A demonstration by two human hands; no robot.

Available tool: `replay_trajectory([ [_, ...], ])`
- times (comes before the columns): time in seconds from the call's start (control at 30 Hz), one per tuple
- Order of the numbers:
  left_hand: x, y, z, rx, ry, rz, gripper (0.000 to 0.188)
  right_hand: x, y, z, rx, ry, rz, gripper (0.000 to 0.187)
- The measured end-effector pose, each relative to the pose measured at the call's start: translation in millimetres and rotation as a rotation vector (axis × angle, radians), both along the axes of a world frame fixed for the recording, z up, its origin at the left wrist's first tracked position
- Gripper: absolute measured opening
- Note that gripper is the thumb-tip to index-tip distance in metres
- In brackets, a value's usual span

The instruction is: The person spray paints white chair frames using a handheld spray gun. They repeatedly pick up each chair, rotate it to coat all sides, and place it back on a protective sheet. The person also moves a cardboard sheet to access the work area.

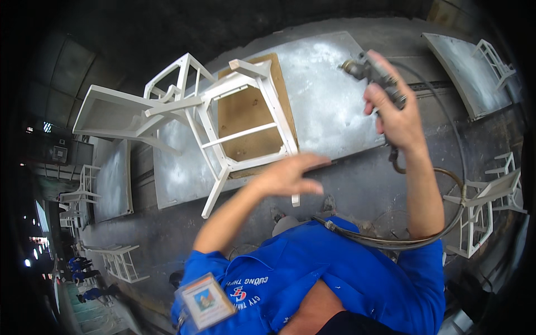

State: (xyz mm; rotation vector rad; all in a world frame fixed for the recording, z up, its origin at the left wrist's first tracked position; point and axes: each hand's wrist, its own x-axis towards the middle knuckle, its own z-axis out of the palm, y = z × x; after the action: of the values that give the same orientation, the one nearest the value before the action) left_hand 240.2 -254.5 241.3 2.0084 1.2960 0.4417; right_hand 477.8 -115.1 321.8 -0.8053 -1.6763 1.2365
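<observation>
A white wooden chair (280,124) with an open seat frame lies tipped on a brown board (240,114), its backrest pointing left. Under the board is a grey metal-topped table (321,92). My left hand (289,174) is beside the chair's near corner, fingers stretched out and thumb apart, slightly blurred. Whether it touches the chair, I cannot tell. Raised over the table's right side, my right hand (399,114) is wrapped round a spray gun (371,73), whose nozzle points left toward the chair. A hose (455,184) runs from the gun's handle down past my right arm.
The hose loops across my front. At right stand white chairs (483,195) and another metal-topped table (469,75) with a white frame on it. More white chairs (120,261) and a table (114,181) are at left. Several people in blue (84,279) are far off at lower left.
</observation>
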Motion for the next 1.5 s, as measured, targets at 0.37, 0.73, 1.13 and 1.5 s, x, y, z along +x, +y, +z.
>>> replay_trajectory([
  [0.37,38.2,-155.1,-210.8,-0.816,-0.626,0.35,0.033,-81.0,47.3,-126.5,-0.242,-0.174,0.163,0.054],
  [0.73,34.7,-158.1,-185.0,-0.783,-0.507,0.479,0.035,-59.3,31.4,-196.9,-0.237,-0.399,0.308,0.053],
  [1.13,20.0,-157.3,-182.0,-0.739,-0.569,0.487,0.035,-43.3,23.9,-220.1,-0.133,-0.419,0.331,0.054],
  [1.5,9.9,-163.2,-181.3,-0.704,-0.645,0.504,0.042,-75.5,55.1,-149.7,0.022,-0.133,0.172,0.053],
])
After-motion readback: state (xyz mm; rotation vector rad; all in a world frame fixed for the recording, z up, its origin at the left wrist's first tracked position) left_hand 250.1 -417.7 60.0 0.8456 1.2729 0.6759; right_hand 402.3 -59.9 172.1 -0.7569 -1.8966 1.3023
